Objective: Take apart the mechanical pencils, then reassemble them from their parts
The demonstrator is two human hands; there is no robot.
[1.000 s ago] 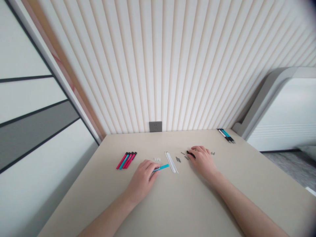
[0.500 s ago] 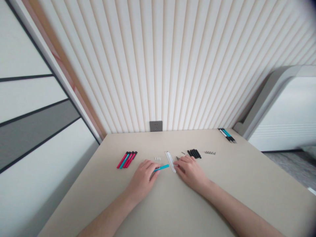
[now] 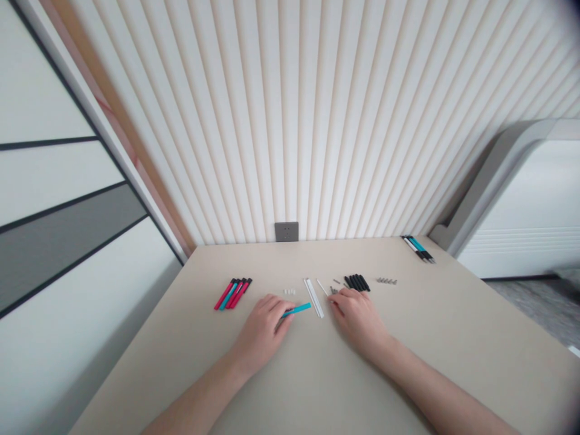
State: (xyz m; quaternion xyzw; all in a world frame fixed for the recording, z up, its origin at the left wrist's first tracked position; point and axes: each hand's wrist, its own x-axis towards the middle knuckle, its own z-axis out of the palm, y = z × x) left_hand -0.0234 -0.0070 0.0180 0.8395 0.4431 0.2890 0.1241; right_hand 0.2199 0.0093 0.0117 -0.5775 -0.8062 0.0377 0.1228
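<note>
My left hand (image 3: pixel 263 325) is closed on a blue pen barrel (image 3: pixel 299 308), whose free end points right. Between thumb and fingers, my right hand (image 3: pixel 356 313) pinches a thin white pen refill (image 3: pixel 321 286), tilted up to the left. Between the hands lie several white refills (image 3: pixel 313 297) side by side. Small metal springs (image 3: pixel 334 290) sit just beyond my right fingertips, partly hidden by them. Black pen grips (image 3: pixel 357 283) lie in a row behind the right hand. Small white pieces (image 3: pixel 289 292) rest beyond the left hand.
Red and blue pen barrels with black ends (image 3: pixel 233 293) lie at the left. Metal pen tips (image 3: pixel 386 281) form a row at the right. Whole pens (image 3: pixel 417 249) lie at the table's far right corner. A ribbed wall with a dark socket (image 3: pixel 287 231) borders the back edge.
My right hand has drawn one white refill away from the row, moving slightly right with it. My left hand and the blue barrel have stayed nearly still.
</note>
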